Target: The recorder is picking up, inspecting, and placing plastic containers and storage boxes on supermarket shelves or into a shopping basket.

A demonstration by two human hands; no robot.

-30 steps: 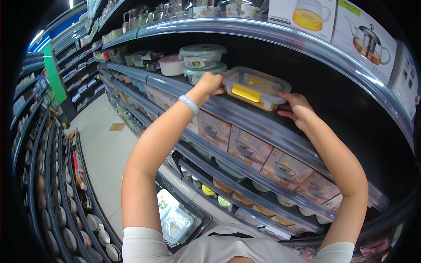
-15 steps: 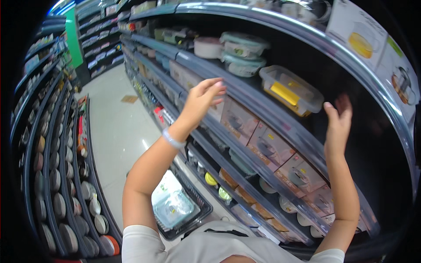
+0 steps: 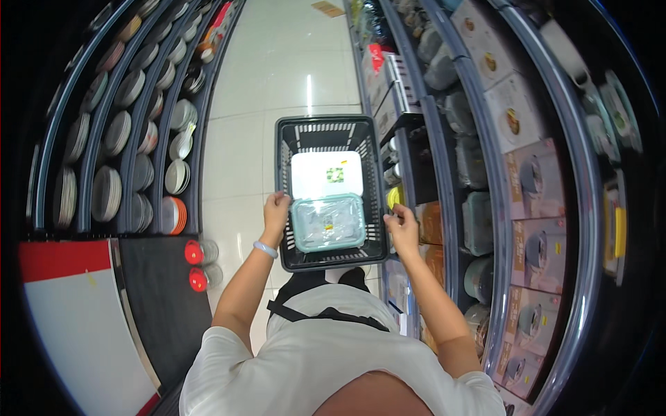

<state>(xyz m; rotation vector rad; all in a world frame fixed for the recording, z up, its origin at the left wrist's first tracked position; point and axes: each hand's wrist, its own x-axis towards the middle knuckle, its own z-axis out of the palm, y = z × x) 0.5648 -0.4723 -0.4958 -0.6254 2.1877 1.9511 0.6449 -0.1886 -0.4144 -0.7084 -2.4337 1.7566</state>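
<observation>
A black plastic basket (image 3: 283,139) appears below me, between my two hands. In it lie a white flat box (image 3: 316,166) with a small green picture and a clear-wrapped pale teal food container (image 3: 326,229), the box at the far end. My left hand (image 3: 276,213) is closed beside the basket's left rim, its fingers curled. On the opposite side, my right hand (image 3: 404,229) is closed with thumb and fingers drawn together next to the right rim. Whether either hand touches the basket or holds anything is hidden.
Shelves of stacked plates (image 3: 107,194) line the left. Right-hand shelves hold boxed goods (image 3: 538,249), food containers (image 3: 479,222) and a yellow-clipped container (image 3: 614,229). Two red-lidded jars (image 3: 201,265) stand at left. Light floor tiles (image 3: 239,152) run ahead, with a brown cardboard piece (image 3: 327,9).
My view has swung down and left from the shelf to the basket. Both hands have dropped from shelf height to either side of the basket, and their fingers have curled closed.
</observation>
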